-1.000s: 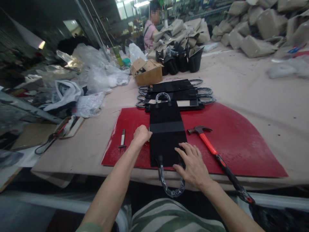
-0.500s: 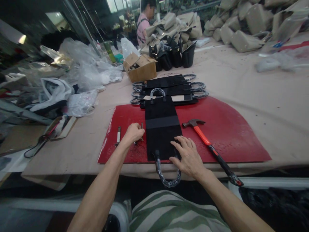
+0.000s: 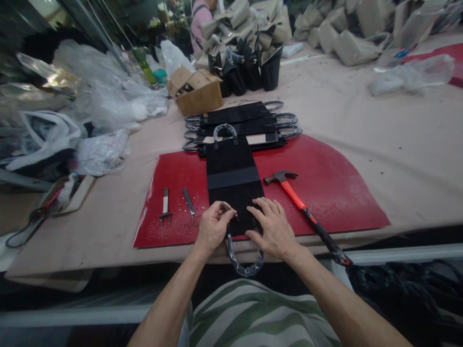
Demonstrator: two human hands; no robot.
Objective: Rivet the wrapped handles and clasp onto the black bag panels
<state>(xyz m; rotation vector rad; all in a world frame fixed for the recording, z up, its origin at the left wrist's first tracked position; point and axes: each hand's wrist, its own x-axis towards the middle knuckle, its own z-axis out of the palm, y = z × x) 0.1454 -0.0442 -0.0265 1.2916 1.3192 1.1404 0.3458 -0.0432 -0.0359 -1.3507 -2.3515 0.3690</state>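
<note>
A flat black bag piece with a plastic-wrapped handle at its near end and another at its far end lies in front of me. My left hand is over its near left part, fingers pinched on a short metal punch, whose tip points at the fabric. With fingers spread, my right hand rests on the near right edge of the piece. A claw hammer with an orange and black handle lies to the right. On the left are a pronged metal tool and a flat metal tool.
The work lies on a red mat. Behind it is a stack of black bag pieces, then a cardboard box and black bags. Clear plastic heaps at left. Beige bags and a person in pink are farther back.
My left hand has lifted the metal punch from the mat and moved right, over the near end of the bag piece. My right hand stays on the piece. The view has shifted slightly.
</note>
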